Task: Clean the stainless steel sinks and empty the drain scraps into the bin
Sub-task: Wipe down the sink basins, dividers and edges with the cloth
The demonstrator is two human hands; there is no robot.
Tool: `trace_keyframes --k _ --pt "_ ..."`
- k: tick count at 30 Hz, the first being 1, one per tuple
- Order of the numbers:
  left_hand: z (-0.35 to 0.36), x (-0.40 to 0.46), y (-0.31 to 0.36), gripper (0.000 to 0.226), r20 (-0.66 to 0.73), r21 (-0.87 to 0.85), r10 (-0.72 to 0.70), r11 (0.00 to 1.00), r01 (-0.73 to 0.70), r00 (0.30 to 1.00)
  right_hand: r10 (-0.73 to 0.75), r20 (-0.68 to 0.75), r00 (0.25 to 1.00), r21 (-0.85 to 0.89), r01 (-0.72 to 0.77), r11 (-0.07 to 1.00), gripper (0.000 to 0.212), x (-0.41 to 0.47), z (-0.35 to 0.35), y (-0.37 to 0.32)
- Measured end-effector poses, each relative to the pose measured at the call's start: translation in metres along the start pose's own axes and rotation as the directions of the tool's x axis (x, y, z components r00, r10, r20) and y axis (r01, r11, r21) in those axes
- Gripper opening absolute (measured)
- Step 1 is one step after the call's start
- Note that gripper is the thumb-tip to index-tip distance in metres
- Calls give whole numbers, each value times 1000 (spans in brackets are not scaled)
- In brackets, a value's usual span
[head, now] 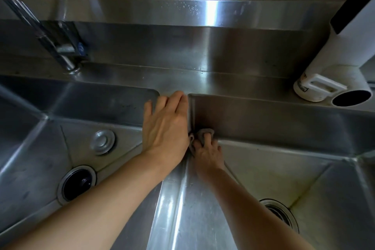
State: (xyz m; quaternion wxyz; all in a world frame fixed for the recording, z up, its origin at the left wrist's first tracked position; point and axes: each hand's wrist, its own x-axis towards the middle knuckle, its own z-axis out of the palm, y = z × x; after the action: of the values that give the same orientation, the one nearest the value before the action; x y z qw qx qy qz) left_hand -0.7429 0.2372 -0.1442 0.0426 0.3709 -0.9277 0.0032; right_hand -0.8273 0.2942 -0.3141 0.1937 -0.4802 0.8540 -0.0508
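Observation:
Two stainless steel sinks lie below me, the left sink (36, 148) and the right sink (284, 124), split by a steel divider (178, 199). My left hand (166, 126) rests flat with straight fingers on the far end of the divider. Down in the right sink's far left corner, my right hand (207, 152) grips a small grey cloth (205, 133) against the wall. The left sink has an open dark drain (77, 183) and a round metal stopper (102, 141) lying beside it. The right sink's drain strainer (281, 213) sits at the lower right.
A steel tap (40, 30) slants in from the upper left to its base behind the left sink. A white appliance with a black stripe (345, 50) stands on the ledge at the far right. A steel backsplash (182, 12) and tiled wall rise behind.

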Motion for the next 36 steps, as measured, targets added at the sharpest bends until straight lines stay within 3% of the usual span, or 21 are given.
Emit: trace_keyframes --k 5,14,28,34,36 --pt "3 10 23 65 -91 1 110 994 -111 990 26 34 999 -34 -24 999 40 -1 -1 20" --pt "6 21 94 78 -22 -18 230 973 -231 973 233 53 971 -160 -222 962 47 -42 -34 133" --pt "31 23 129 77 -127 -13 167 985 -170 978 335 -140 932 -254 -361 898 41 -78 -46 247" --pt "40 24 129 68 -181 -20 164 985 -170 970 446 -179 877 -152 -473 868 38 -90 -47 276" --pt "41 23 130 68 -178 -23 148 988 -155 973 528 -194 826 -90 -551 829 41 -93 -55 297"
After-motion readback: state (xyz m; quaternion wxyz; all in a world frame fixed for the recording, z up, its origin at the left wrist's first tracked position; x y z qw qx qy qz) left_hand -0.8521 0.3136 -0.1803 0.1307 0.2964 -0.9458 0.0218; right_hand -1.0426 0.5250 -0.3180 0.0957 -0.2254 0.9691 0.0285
